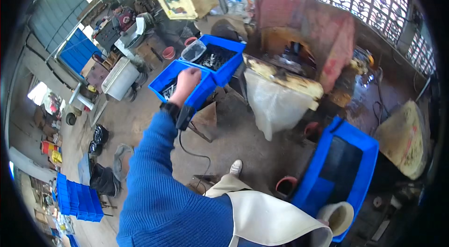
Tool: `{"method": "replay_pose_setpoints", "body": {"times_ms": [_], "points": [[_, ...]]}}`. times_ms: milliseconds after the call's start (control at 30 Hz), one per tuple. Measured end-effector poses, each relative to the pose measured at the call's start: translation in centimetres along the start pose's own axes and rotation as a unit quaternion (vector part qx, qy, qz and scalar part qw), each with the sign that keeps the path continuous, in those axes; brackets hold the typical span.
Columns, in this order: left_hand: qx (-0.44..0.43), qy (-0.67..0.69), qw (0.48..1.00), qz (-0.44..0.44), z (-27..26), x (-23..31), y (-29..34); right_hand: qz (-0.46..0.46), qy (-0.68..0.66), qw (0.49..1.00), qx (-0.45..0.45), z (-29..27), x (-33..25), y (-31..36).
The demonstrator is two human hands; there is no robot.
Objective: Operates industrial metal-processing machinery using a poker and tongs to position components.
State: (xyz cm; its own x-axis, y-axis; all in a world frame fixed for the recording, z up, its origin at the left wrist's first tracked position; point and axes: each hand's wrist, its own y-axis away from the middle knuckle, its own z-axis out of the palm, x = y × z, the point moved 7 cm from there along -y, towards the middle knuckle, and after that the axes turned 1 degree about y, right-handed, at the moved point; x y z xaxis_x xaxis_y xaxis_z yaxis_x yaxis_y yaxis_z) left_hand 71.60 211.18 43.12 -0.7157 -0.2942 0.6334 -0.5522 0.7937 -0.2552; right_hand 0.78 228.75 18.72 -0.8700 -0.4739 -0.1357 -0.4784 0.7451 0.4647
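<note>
My left hand (189, 79) reaches forward over a blue plastic bin (161, 78) that holds small metal parts (169, 89). Its fingers are curled in and seen mostly from the back; whatever they hold, if anything, is hidden. A black band with a dark box (184, 117) sits on that wrist, below the blue knitted sleeve (156, 153). Just beyond the hand, a second blue bin (236, 49) contains dark and silvery metal parts (217, 57) and a clear plastic tub (193, 51). My right hand does not show; a cream apron (266, 216) covers my lap.
A grimy machine (292, 57) with a reddish cover (299, 13) and hanging plastic sheet (266, 102) stands ahead. At right is a long blue bin (367, 153) with a beige cylinder (337, 218) at its near end. A cable (194, 153) hangs nearby. Another person (124, 18) sits far left.
</note>
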Motion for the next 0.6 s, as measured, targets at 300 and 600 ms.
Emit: {"method": "replay_pose_setpoints", "body": {"times_ms": [300, 600], "points": [[0.139, -0.061, 0.988, 0.03, -10.4, -10.3, -30.8, 0.091, -0.261, 0.946, 0.169, -18.9, -18.0, -14.4], [0.207, 0.003, 0.978, 0.02, -8.4, -14.1, -44.3, 0.197, -0.087, 0.976, -0.022, -6.1, -14.7, -11.2]]}}
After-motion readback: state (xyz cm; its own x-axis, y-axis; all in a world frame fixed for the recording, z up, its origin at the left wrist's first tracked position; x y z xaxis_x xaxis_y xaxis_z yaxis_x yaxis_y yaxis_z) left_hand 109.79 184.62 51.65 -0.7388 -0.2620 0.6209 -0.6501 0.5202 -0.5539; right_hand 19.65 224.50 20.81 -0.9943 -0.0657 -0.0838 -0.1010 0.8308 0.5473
